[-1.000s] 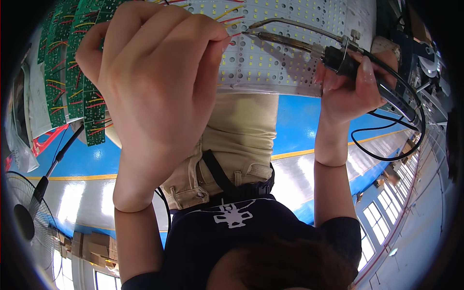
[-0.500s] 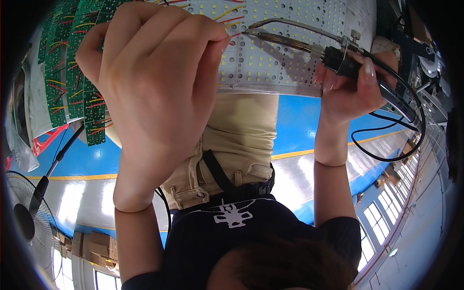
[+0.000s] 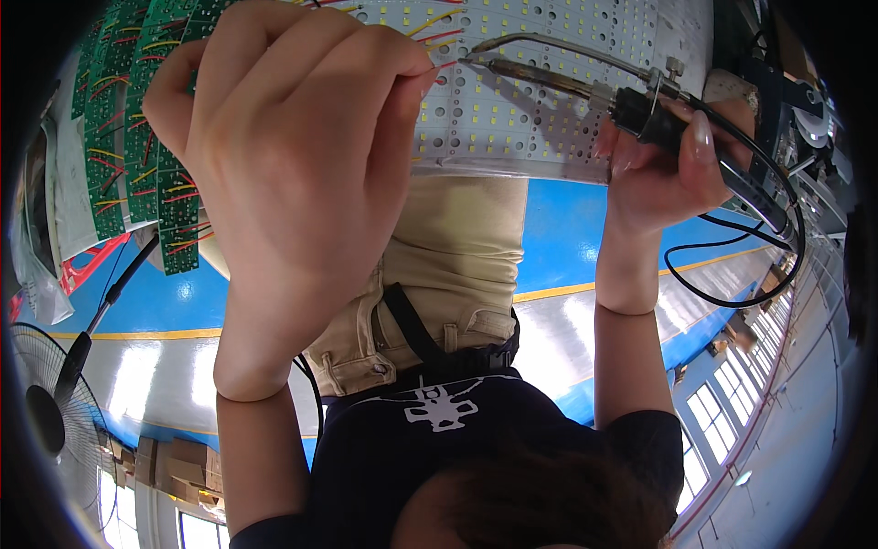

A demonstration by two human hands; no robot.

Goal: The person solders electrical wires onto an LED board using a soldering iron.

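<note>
My left hand (image 3: 293, 156) fills the upper left, its fingertips pinched on a thin red wire (image 3: 446, 66) at a white perforated LED board (image 3: 530, 119). My right hand (image 3: 658, 169) grips the black handle of a soldering iron (image 3: 567, 78). The iron's metal tip, with a thin curved tube above it, meets the wire end right by my left fingertips. More red and yellow wires stick out along the board's top edge.
Green circuit boards (image 3: 137, 137) with red and yellow wires lie in rows at the left. The iron's black cable (image 3: 732, 284) loops down at the right. A standing fan (image 3: 55, 412) and cardboard boxes (image 3: 174, 462) show at the lower left.
</note>
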